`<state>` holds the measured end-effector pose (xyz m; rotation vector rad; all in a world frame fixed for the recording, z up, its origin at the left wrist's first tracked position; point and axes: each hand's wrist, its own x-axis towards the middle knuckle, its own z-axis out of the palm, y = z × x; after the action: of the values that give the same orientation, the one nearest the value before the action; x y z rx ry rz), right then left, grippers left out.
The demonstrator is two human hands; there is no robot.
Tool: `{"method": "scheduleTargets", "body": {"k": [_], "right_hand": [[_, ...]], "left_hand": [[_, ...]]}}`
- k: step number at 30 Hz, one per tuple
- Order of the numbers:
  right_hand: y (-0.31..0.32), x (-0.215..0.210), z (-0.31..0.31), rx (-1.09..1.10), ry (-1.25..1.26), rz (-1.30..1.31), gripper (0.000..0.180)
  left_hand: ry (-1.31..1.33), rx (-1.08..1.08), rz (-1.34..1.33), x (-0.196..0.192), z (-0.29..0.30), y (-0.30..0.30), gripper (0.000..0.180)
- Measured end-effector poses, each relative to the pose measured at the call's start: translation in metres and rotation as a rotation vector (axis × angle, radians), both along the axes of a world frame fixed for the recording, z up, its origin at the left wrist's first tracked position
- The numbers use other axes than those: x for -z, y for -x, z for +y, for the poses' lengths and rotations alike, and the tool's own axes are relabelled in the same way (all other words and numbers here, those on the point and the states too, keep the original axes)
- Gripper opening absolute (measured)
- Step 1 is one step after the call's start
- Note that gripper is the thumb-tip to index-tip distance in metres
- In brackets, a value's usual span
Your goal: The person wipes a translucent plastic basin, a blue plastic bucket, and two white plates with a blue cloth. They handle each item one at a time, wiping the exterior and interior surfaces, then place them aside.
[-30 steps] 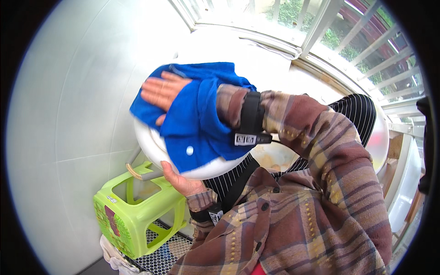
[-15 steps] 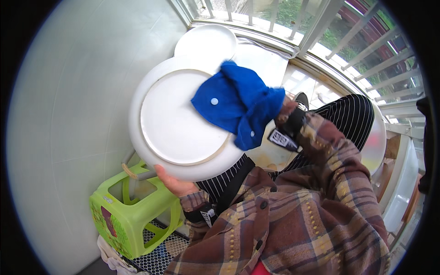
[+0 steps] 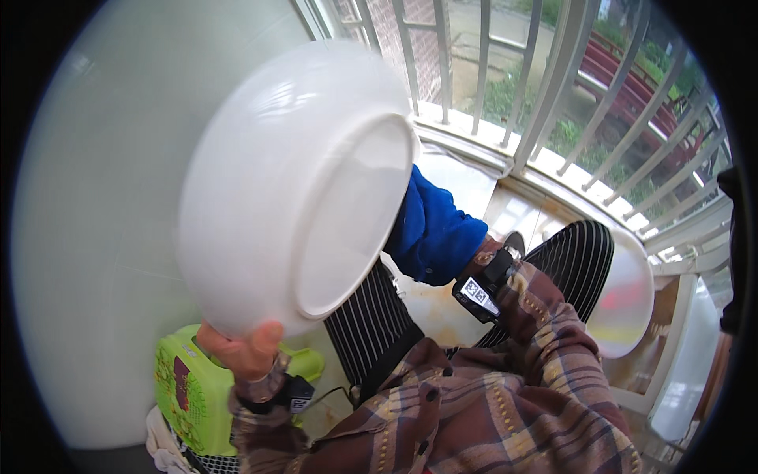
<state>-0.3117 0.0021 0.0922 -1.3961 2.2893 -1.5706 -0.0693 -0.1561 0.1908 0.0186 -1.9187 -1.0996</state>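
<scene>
A large white bowl is held up close to the camera, its underside turned toward me. My left hand grips its lower rim with the thumb on the outside. A blue cloth is bunched behind the bowl's right edge, and my right hand is wrapped inside it, so the fingers are hidden. Only the right wrist with a dark band shows, below a plaid sleeve.
A lime green plastic stool stands low at the left beside a pale wall. White window bars run across the top right. Another white bowl rests at the right by my striped trouser legs.
The bowl has been turned and lifted closer, so its underside now fills the view. The blue cloth has gone from the front face to behind the right rim.
</scene>
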Motion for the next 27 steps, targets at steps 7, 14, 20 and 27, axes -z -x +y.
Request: {"method": "scheduleTargets", "body": {"k": [7, 14, 20, 27], "right_hand": [[0.034, -0.047, 0.041, -0.371, 0.418, -1.026, 0.033], [0.027, -0.020, 0.062, -0.339, 0.000, -0.363, 0.050], [0.019, -0.022, 0.044, -0.223, -0.070, -1.027, 0.054], [0.011, -0.017, 0.025, -0.244, 0.028, -1.041, 0.056]], "left_hand": [[1.128, 0.468, -0.234, -0.061, 0.042, 0.011, 0.011], [1.357, 0.472, -0.321, -0.007, 0.016, -0.016, 0.012], [1.318, 0.230, -0.397, 0.023, -0.002, -0.043, 0.012], [0.688, -0.237, -0.580, 0.077, 0.006, -0.080, 0.049]]}}
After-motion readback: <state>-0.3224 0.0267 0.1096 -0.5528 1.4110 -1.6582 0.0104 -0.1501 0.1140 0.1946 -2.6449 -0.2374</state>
